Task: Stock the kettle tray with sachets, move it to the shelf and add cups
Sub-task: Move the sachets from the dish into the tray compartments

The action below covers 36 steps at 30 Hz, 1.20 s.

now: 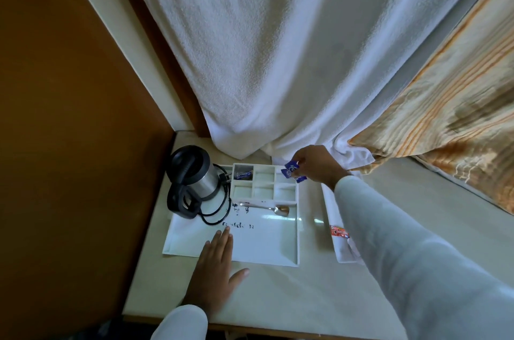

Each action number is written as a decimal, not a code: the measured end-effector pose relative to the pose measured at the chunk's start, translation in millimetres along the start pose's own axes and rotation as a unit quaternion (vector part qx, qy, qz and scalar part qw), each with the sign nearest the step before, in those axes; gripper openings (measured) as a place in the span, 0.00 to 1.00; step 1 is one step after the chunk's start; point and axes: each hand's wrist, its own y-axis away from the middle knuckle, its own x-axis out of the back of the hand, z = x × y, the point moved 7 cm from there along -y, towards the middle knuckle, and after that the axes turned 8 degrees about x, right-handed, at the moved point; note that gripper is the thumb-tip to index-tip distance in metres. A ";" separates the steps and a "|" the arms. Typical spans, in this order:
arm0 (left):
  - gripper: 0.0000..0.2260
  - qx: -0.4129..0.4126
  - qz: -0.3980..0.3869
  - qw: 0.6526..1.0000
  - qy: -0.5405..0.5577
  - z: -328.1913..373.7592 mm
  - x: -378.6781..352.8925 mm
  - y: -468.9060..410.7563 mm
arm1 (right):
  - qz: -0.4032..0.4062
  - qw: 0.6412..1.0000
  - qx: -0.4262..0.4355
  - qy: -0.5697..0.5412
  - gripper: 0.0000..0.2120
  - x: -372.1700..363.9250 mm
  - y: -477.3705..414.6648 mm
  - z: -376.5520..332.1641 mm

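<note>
A white kettle tray (pixel 267 245) lies on a pale table top. A steel and black kettle (pixel 194 178) with its cord stands on the tray's far left part. The tray's far side has a grid of small compartments (pixel 264 182); the far left one holds a blue sachet (pixel 242 174). A metal spoon (pixel 267 207) lies in the slot below the grid. My right hand (pixel 314 163) holds several blue sachets (pixel 292 172) above the grid's far right corner. My left hand (pixel 217 262) rests flat on the tray's near edge, fingers spread.
A red sachet (pixel 338 231) lies on a folded white cloth (pixel 340 245) right of the tray. White towelling (pixel 278 61) hangs behind the table. A striped orange pillow (pixel 445 117) is at the right. A brown wall (pixel 55 117) borders the left.
</note>
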 end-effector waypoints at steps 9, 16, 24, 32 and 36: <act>0.39 -0.026 0.012 0.999 0.017 -4.7 -0.7 -0.9 | -0.024 0.998 -0.005 0.057 0.12 -17.1 -27.4 -22.6; 0.39 -0.030 0.013 0.999 0.017 -6.8 -2.5 -1.7 | 0.068 0.984 -0.106 -0.126 0.12 -10.2 -6.6 5.9; 0.40 -0.032 0.020 0.999 0.009 -7.9 -0.2 -0.5 | 0.131 0.965 -0.139 -0.178 0.25 -19.3 20.9 25.6; 0.41 -0.024 0.011 1.000 0.011 -6.7 -4.5 -2.4 | -0.162 0.968 -0.168 0.090 0.15 -51.5 101.1 102.0; 0.42 -0.018 0.007 1.000 -0.002 -6.2 -4.8 -2.5 | -0.110 0.976 -0.168 0.087 0.06 -60.6 122.0 95.1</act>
